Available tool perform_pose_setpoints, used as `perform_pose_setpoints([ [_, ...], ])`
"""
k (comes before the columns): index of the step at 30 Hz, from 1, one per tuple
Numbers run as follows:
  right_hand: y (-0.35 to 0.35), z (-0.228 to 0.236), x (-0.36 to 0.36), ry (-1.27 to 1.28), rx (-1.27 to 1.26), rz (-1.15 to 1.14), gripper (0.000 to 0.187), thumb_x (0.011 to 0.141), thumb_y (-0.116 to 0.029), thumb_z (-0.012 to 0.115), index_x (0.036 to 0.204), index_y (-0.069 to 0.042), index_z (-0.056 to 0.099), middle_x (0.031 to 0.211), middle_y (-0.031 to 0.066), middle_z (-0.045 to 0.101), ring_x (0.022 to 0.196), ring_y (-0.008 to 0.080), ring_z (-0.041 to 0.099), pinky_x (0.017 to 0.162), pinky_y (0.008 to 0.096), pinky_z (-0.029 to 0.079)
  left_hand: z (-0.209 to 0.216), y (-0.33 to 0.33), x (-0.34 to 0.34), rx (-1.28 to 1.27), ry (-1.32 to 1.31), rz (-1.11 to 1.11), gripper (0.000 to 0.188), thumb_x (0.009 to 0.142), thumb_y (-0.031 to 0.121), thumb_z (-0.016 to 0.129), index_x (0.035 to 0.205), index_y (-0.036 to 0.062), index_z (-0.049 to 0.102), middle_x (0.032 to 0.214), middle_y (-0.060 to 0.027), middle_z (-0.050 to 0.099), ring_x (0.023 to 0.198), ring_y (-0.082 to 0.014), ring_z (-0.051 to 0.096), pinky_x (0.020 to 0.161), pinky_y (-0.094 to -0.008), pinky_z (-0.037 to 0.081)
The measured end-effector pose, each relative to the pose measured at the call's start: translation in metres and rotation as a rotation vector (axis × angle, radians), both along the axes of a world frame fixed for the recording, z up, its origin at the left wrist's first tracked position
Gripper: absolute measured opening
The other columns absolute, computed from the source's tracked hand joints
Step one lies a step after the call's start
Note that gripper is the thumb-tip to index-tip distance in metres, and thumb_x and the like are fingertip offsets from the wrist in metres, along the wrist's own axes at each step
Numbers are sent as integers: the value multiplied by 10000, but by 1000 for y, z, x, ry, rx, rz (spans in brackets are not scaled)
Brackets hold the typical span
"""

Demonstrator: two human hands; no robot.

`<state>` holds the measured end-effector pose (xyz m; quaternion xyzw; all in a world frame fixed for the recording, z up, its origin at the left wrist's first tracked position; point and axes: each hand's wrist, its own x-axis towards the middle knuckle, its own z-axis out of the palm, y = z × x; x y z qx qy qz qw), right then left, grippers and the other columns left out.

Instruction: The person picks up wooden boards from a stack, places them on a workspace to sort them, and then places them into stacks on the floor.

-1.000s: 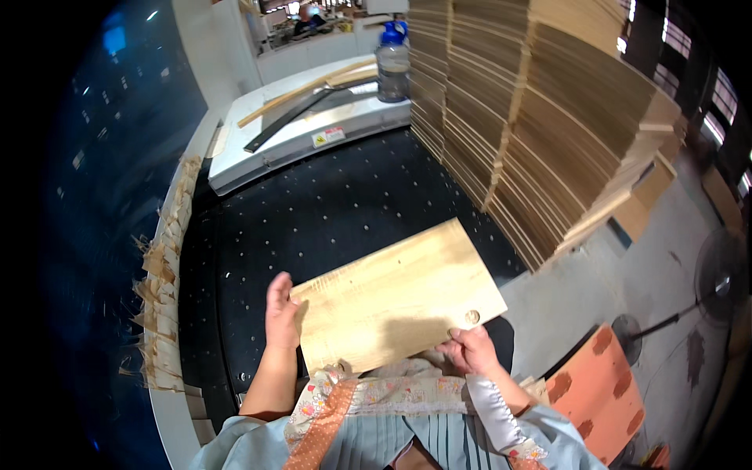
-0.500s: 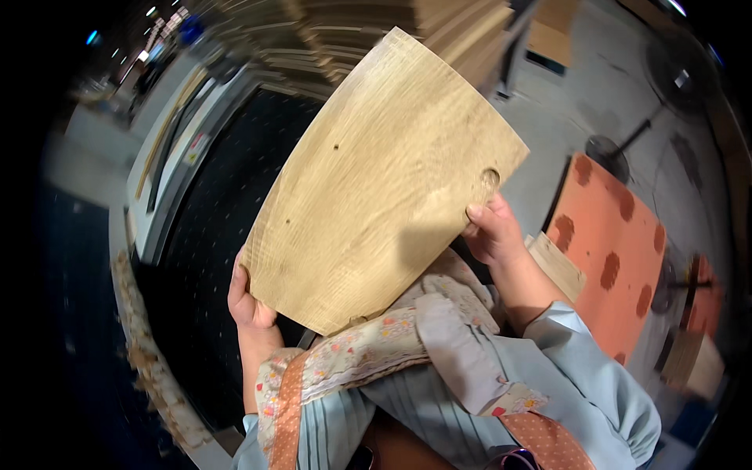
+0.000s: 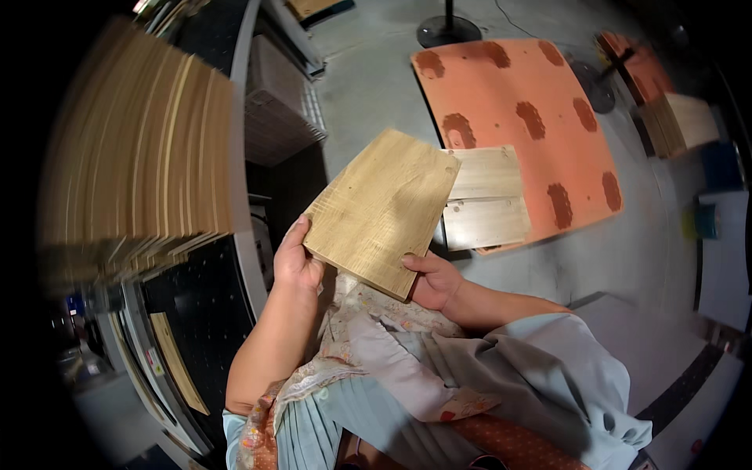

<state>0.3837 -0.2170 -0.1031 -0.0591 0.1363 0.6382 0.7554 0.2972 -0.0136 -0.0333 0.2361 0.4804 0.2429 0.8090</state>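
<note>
A wood-grain board (image 3: 384, 204) is held between my two hands, tilted in front of my body. My left hand (image 3: 296, 258) grips its left edge, with the thumb at the rim and the other fingers partly hidden. At the near right corner my right hand (image 3: 432, 278) has its thumb on top of the board and its fingers underneath. Beyond the board lie two pale wooden boards (image 3: 487, 223) on an orange pallet board (image 3: 540, 117) with dark brown patches.
On my left rises a tall stack of boards (image 3: 149, 141) beside a black, white-dotted table surface (image 3: 200, 313). Black round stand bases (image 3: 448, 31) stand on the grey floor past the pallet board. More wooden pieces (image 3: 689, 125) sit at far right.
My view has turned right, away from the black table and toward the orange pallet board. The held board is now lower and farther from the camera, still in both hands.
</note>
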Motion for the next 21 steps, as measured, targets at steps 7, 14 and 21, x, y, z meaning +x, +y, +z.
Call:
perform_pose_setpoints([
  [7,-2,-62,19,13,-279,-296,424,822,3,555,1236,-23,470,1184,114,573,1095,286,560,944,447,445,-34,33,-7,334,263,-660,439,919,180,556,1324,61,437,1247,-105,552,1136,-227,541,898,-353,489],
  [14,-54,-242,37,48,-979,-393,313,793,51,576,1097,14,512,1011,128,603,913,292,622,767,415,535,-27,47,-161,1383,1453,-2354,308,835,191,531,1103,84,639,1078,-80,645,1027,-236,579,1118,-509,151],
  [21,-102,-315,68,42,-1264,-582,293,807,27,585,1090,-7,515,993,126,603,835,264,620,687,382,510,-72,50,-316,1198,1417,-2822,287,856,211,494,1078,100,638,1022,-70,648,1017,-219,567,1107,-514,132],
])
